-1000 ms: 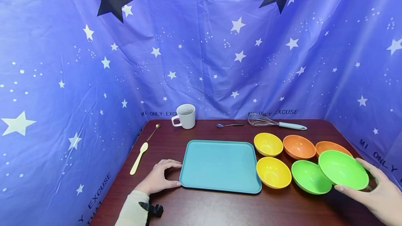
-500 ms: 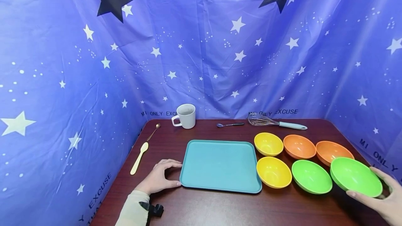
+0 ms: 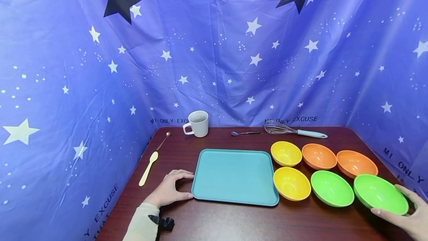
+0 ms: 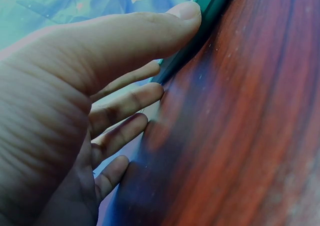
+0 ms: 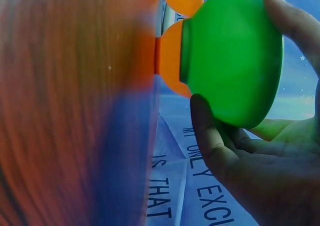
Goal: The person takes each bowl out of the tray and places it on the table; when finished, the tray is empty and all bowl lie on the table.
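My right hand [image 3: 409, 211] holds a green bowl [image 3: 380, 193] by its right side, thumb at the near rim and fingers round the far side. In the right wrist view, a gap shows between the foot of this green bowl [image 5: 232, 58] and the tabletop. A second green bowl [image 3: 332, 188] stands just left of it, and an orange bowl [image 3: 357, 163] lies behind. At the left edge of a teal tray [image 3: 235, 177] rests my left hand [image 3: 168, 189], its thumb touching the corner and its fingers loosely bent on the table.
Two yellow bowls [image 3: 291, 183] and another orange bowl [image 3: 319, 156] stand right of the tray. Along the back are a white mug [image 3: 198, 124], a small dark-handled spoon [image 3: 245, 133] and a whisk [image 3: 294, 130]. A cream spoon [image 3: 148, 168] and a small gold spoon [image 3: 163, 140] lie left.
The held green bowl has moved right and downward, away from over the other green bowl, uncovering the right orange bowl. My left hand and the tray stay put.
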A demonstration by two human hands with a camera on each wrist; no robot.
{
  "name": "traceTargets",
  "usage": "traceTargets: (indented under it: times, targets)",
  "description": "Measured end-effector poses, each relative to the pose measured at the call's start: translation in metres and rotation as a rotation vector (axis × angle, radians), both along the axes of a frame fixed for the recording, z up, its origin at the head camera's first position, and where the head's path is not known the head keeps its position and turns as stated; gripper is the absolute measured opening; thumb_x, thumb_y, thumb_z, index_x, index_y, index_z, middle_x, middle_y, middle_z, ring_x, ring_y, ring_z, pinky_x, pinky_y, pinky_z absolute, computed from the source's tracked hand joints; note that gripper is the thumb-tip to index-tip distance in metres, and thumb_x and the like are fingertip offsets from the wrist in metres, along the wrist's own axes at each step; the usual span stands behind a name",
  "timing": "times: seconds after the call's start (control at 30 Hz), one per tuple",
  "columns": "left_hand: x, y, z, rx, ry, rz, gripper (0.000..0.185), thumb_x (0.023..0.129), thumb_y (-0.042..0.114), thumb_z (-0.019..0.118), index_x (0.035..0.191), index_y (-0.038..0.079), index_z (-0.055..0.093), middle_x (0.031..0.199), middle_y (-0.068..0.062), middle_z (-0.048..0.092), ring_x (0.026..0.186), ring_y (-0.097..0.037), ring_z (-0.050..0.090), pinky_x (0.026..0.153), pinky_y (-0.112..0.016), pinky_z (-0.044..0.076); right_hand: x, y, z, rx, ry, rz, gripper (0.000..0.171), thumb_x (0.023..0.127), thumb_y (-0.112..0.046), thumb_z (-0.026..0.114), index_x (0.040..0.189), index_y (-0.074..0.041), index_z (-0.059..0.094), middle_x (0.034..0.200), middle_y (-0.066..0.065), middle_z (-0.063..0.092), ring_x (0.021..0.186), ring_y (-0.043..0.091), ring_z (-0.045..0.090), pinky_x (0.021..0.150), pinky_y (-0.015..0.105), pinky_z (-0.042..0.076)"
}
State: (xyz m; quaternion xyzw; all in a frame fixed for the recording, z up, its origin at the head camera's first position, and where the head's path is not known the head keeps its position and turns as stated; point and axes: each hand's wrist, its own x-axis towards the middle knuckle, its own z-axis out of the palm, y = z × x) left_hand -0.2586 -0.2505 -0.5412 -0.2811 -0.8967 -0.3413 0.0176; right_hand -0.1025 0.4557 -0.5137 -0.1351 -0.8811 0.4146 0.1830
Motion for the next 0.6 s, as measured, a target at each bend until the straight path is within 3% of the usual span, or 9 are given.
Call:
traceTargets:
  times: [0.07,0.13,0.2,0.3,0.37,0.4,0.43,0.53,0.6]
  targets:
    - [-0.0001,0.0001,0.0004,0.000,-0.001,0.001,0.066,0.076,0.054,0.091,0.134,0.031,0.071,0.135,0.018,0.063,0.134,-0.017,0.048,0.112,-0.060,0.030,-0.0010,0.0051,-0.0045,0.027,-0.022,-0.009,0.113,0.080,-0.015,0.091,0.156,0.020,0.015,0.137,0.049,0.029,0.090,-0.026,0.026,0.059,0.003,0.037]
    - [-0.0002,0.0002,0.0008,0.000,-0.001,0.001,0.065,0.076,0.053,0.091,0.134,0.031,0.071,0.135,0.018,0.063,0.134,-0.017,0.048,0.112,-0.060,0.030,-0.0020,0.0088,-0.0084,0.047,-0.061,-0.020,0.115,0.082,-0.021,0.091,0.156,0.020,0.013,0.138,0.050,0.030,0.099,-0.014,0.042,0.066,0.001,0.033]
    - [-0.0002,0.0002,0.0007,-0.002,-0.002,0.002,0.065,0.076,0.054,0.091,0.134,0.031,0.071,0.135,0.018,0.063,0.134,-0.016,0.048,0.112,-0.059,0.030,-0.0027,0.0112,-0.0108,0.070,-0.105,-0.034,0.117,0.083,-0.026,0.090,0.156,0.019,0.012,0.140,0.050,0.031,0.116,0.012,0.049,0.069,-0.001,0.026]
    - [0.0001,-0.0001,0.0004,-0.003,-0.006,0.002,0.066,0.076,0.054,0.091,0.134,0.031,0.071,0.135,0.018,0.063,0.134,-0.017,0.047,0.112,-0.059,0.030,-0.0021,0.0105,-0.0121,0.083,-0.173,-0.048,0.120,0.085,-0.032,0.088,0.158,0.017,0.007,0.144,0.051,0.028,0.132,0.060,0.031,0.088,-0.001,0.016]
    - [0.0003,-0.0002,0.0003,-0.004,-0.008,0.003,0.066,0.076,0.055,0.091,0.134,0.031,0.071,0.135,0.018,0.063,0.134,-0.017,0.047,0.112,-0.059,0.030,-0.0021,0.0098,-0.0116,0.086,-0.203,-0.053,0.121,0.085,-0.034,0.088,0.158,0.017,0.005,0.146,0.051,0.026,0.135,0.062,0.030,0.111,0.013,0.022]
    - [0.0005,-0.0001,0.0006,-0.003,-0.011,0.004,0.066,0.076,0.055,0.091,0.134,0.031,0.071,0.135,0.018,0.063,0.135,-0.017,0.047,0.112,-0.059,0.030,-0.0020,0.0096,-0.0112,0.088,-0.223,-0.055,0.122,0.085,-0.035,0.088,0.158,0.016,0.004,0.147,0.052,0.025,0.135,0.066,0.028,0.114,0.019,0.023]
    - [0.0005,-0.0001,0.0006,-0.003,-0.011,0.004,0.066,0.076,0.055,0.091,0.134,0.031,0.071,0.135,0.017,0.063,0.135,-0.017,0.047,0.112,-0.059,0.030,-0.0022,0.0094,-0.0110,0.094,-0.241,-0.057,0.123,0.085,-0.036,0.087,0.158,0.016,0.003,0.147,0.052,0.024,0.135,0.067,0.027,0.120,0.033,0.028]
    - [0.0007,0.0001,0.0010,-0.004,-0.013,0.003,0.066,0.076,0.055,0.091,0.134,0.031,0.071,0.135,0.016,0.064,0.135,-0.017,0.047,0.112,-0.059,0.030,-0.0035,0.0103,-0.0100,0.121,-0.261,-0.045,0.125,0.084,-0.037,0.088,0.157,0.018,0.003,0.144,0.054,0.024,0.132,0.069,0.028,0.103,0.070,0.039]
    - [0.0008,0.0002,0.0012,-0.006,-0.014,0.004,0.066,0.076,0.056,0.090,0.134,0.031,0.070,0.135,0.017,0.064,0.134,-0.017,0.047,0.112,-0.059,0.030,-0.0038,0.0114,-0.0100,0.133,-0.262,-0.029,0.125,0.084,-0.037,0.088,0.156,0.019,0.003,0.142,0.055,0.025,0.132,0.070,0.028,0.099,0.071,0.040]
